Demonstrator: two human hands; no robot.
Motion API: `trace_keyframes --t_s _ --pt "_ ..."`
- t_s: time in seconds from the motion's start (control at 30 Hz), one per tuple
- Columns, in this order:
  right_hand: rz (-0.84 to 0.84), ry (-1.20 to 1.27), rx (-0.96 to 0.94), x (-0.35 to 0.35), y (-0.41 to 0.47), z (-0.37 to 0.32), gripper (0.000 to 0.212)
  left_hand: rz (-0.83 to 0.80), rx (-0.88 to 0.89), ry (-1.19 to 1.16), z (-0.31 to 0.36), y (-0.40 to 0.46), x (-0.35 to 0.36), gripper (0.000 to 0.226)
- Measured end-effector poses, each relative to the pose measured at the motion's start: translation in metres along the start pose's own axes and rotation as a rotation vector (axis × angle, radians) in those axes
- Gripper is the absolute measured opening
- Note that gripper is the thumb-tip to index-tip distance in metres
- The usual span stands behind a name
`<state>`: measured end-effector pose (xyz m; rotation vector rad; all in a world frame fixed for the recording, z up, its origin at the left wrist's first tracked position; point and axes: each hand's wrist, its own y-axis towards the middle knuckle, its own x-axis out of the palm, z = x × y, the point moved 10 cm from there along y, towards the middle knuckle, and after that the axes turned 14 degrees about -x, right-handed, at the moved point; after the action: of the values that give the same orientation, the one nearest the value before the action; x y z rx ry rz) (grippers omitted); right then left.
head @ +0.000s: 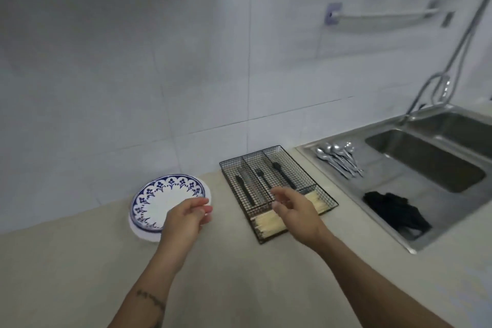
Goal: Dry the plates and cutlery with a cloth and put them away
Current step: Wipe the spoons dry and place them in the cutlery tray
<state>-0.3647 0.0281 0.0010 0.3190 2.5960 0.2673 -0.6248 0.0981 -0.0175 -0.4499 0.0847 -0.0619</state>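
— While both hands hang over the table (239,287) holding nothing, tell me what's left to dry.

— Spoons (338,157), mostly. They lie in a loose bundle on the steel drainboard (394,189) left of the sink basin (426,160), bowls toward the wall. The black cloth (396,212) sits crumpled on the same drainboard, nearer us, well apart from them.

— And the plates?

— Stacked on the table by the wall: a blue-patterned plate (165,194) resting on a plain white one (138,230). The left hand (186,218) hovers at the stack's near right edge, fingers loosely curled, its grip empty. I can't tell whether it touches the rim.

— The right?

— The right hand (292,210) floats above the wire cutlery tray (279,192), fingers relaxed and spread, gripping nothing either.

— What's in that tray?

— Three long compartments at the back: dark-handled knives in the left one, a fork in the middle, a dark spoon on the right. The cross compartment in front holds pale sticks; chopsticks, I'd guess, though they're blurred.

— How will the spoons handle?

— Light, stiff, thin metal, I'd say, and slippery if wet. Best taken by the handles, a few at once, then wrapped in the cloth. That cloth looks soft and limp; it should bunch anywhere you pinch it.

— The plates?

— Heavier and breakable, probably glazed and slick. Hold by the rim, thumb on top.
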Motion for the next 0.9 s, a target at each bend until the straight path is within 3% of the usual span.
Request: trace_keyframes --t_s 0.2,0.5,0.7,0.9 --pt "0.095 -0.181 0.092 -0.126 -0.06 0.047 0.026 -0.168 0.016 0.118 -0.001 -0.041 0.125 0.027" --pt "0.039 -0.342 0.17 -0.284 -0.096 0.134 0.04 -0.243 -0.032 0.206 -0.021 -0.084 0.322 0.026" --pt "-0.128 -0.43 0.15 -0.336 -0.096 0.169 0.045 -0.199 -0.111 0.206 -0.041 -0.104 0.401 0.027" --pt "-0.253 -0.47 0.081 -0.339 -0.071 0.195 0.049 -0.132 -0.195 0.2 -0.052 -0.09 0.434 0.026"
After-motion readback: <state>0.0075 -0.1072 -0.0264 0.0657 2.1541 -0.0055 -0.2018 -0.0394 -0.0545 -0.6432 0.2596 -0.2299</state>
